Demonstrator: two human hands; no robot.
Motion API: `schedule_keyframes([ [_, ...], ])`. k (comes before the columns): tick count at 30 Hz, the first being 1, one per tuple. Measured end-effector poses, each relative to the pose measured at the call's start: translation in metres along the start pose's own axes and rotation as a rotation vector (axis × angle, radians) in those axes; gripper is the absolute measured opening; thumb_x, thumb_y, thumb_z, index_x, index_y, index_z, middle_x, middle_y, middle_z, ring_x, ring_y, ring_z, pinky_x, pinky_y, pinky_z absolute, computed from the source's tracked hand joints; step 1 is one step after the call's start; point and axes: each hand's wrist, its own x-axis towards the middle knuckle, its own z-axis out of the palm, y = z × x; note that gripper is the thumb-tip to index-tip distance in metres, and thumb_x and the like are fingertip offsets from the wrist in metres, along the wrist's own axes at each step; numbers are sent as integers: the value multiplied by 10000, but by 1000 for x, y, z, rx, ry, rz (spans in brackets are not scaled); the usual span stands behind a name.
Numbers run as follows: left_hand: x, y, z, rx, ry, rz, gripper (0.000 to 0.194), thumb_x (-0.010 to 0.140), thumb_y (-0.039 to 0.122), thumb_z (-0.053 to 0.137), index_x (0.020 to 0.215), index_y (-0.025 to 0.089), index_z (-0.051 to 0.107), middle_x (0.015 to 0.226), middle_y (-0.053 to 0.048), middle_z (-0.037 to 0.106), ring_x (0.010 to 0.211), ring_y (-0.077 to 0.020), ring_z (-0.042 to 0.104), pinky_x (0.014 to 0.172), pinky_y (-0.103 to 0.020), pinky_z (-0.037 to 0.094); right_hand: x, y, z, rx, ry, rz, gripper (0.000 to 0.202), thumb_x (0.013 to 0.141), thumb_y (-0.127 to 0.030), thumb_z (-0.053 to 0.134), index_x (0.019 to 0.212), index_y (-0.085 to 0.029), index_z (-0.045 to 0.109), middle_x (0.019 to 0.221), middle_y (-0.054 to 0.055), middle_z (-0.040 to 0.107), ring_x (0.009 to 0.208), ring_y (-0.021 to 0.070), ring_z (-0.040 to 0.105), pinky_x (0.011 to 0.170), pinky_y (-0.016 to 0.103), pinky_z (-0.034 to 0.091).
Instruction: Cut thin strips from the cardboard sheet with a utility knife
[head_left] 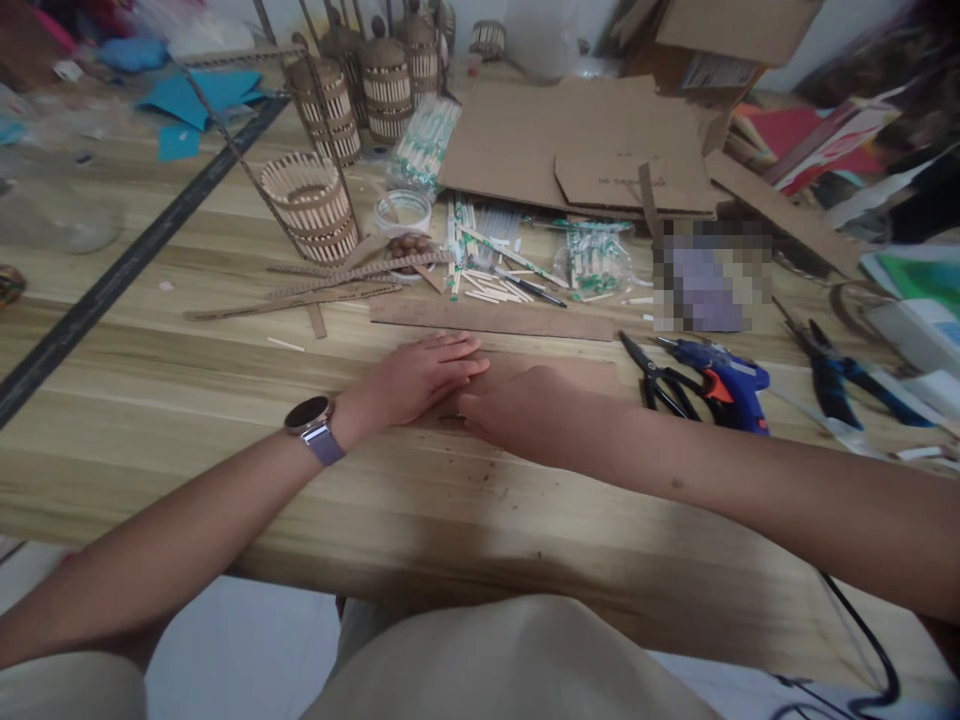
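My left hand (431,378), with a watch (309,420) on its wrist, lies flat on a brown cardboard piece (589,376), fingers stretched out to the right. My right hand (517,412) is closed and rests low over the same cardboard, close to the left fingertips. What its fingers grip is hidden; a small dark sliver shows between the two hands. A long cardboard strip (491,318) lies just beyond them. Brown crumbs (484,480) are scattered on the table in front of my hands.
On the right lie black scissors (660,380), a blue glue gun (724,380) and pliers (825,370). Loose sticks (495,285), a tape roll (403,210) and cardboard sheets (525,140) sit farther back. A stick basket (311,210) and lantern-like models (386,85) stand at back left.
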Motion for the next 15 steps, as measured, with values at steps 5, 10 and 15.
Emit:
schedule_keyframes([
  [5, 0, -1, 0, 10, -13, 0, 408, 1068, 254, 388, 1422, 198, 584, 1560, -112, 487, 1471, -251, 422, 1220, -484, 342, 0, -1, -4, 19, -27, 5, 373, 905, -6, 393, 1051, -119, 718, 1022, 156, 776, 856, 264, 739, 624, 307, 509],
  [10, 1, 0, -2, -1, -14, -8, 417, 1089, 296, 344, 1412, 213, 594, 1551, -93, 504, 1466, -227, 430, 1223, -460, 343, -14, 6, 7, -3, -80, 68, 350, 883, -8, 461, 1042, -175, 725, 801, 90, 774, 728, 268, 744, 539, 298, 463],
  [15, 1, 0, 0, 17, -6, -9, 435, 1099, 325, 319, 1416, 209, 594, 1544, -97, 511, 1463, -241, 435, 1221, -482, 339, -43, 18, 21, -2, -193, 156, 396, 833, 8, 570, 1120, -225, 714, 722, 57, 755, 662, 254, 737, 478, 267, 364],
])
